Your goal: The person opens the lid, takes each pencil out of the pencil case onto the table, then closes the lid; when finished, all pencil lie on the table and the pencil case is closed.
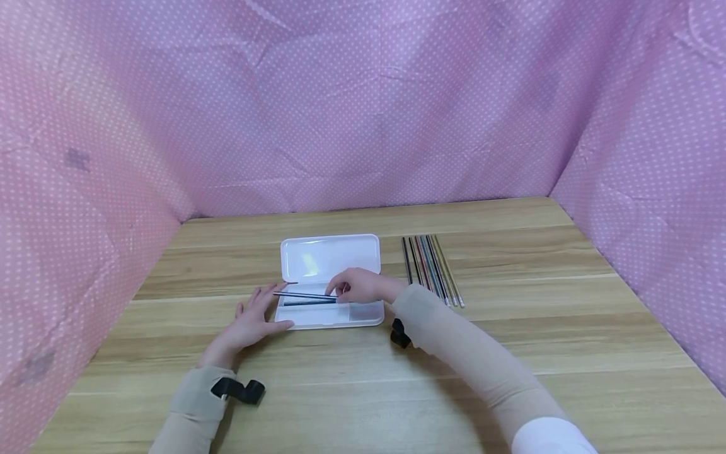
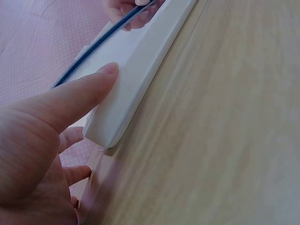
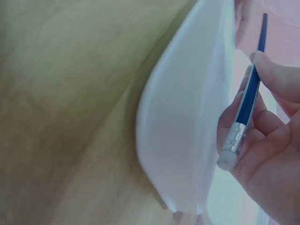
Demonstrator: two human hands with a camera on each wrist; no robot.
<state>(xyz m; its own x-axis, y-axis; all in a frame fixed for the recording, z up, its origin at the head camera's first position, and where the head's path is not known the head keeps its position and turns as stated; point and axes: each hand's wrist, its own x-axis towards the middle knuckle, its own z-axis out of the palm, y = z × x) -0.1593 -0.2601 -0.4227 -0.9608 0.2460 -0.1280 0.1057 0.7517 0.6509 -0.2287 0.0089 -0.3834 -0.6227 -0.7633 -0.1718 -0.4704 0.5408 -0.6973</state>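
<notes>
Across the middle of the bench point(image 1: 340, 397), I record a white pencil case point(image 1: 323, 326) standing open, its lid point(image 1: 340, 252) laid back on the far side. From my remote station I find the right hand point(image 1: 360, 287) over the tray, thumb and fingers pinching a dark blue pencil point(image 3: 248, 101). That pencil lies crosswise above the case, its far end directed towards the left hand point(image 1: 249, 325); the silver collar and pale eraser point(image 3: 227, 159) are nearest the right palm. Below it, within the tray, I note a slim dark length; pencil or shadow, I cannot tell.

I find the left hand spread at the case's left end, thumb extended over the near rim and fingers apart, nothing in its grasp. Right of the case, a row of loose pencils point(image 1: 429, 265) lies side by side, partly covered by the right forearm. Pink dotted cloth point(image 1: 374, 107) encloses the bench.
</notes>
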